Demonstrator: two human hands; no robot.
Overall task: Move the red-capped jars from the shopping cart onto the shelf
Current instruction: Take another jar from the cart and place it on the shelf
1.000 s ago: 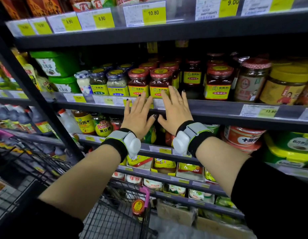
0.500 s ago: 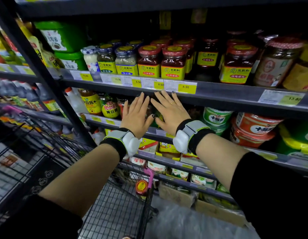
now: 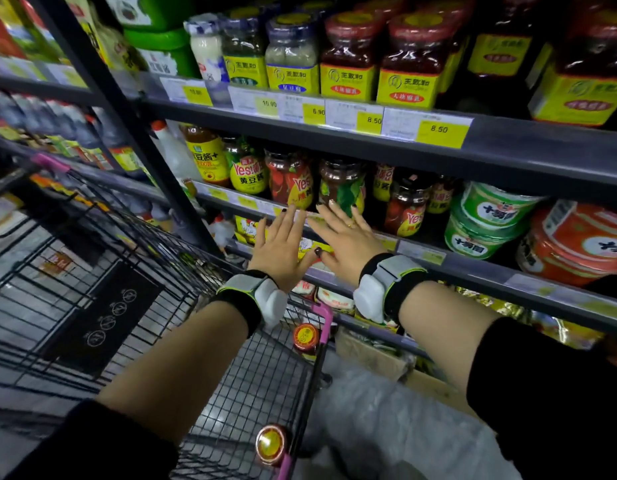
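- Left hand (image 3: 281, 251): flat, fingers spread and extended, palm facing away, grasping nothing. Held in mid-air in front of the shelving, above the far end of the cart.
- Right hand (image 3: 347, 245): same posture, fingers splayed and released, empty. Sits just beside the left hand at its 3 o'clock; thumbs nearly meet, contact cannot be confirmed.
- Both wrists carry a black band with a white sensor block; dark sleeves pushed up the forearms.
- Shopping cart (image 3: 103, 271): black wire basket with pink trim, occupying the 7 to 9 o'clock region of the view.
- Red-capped jar in cart (image 3: 305, 337): seen cap-on, red lid with yellow centre, against the pink corner post at the cart's far right corner, at roughly 6 o'clock from the hands.
- Second red-capped jar (image 3: 270, 444): near the cart's right rim, closer to the camera, at 6 o'clock from the first. Blurred; body not visible.
- Shelf (image 3: 508, 140): dark metal, with yellow price tags (image 3: 440, 131) along its edge, at 12 to 2 o'clock from the hands.
- Two red-capped jars on shelf (image 3: 379, 57), yellow labels, standing upright side by side at the front edge, directly above the tags marked 8.50.
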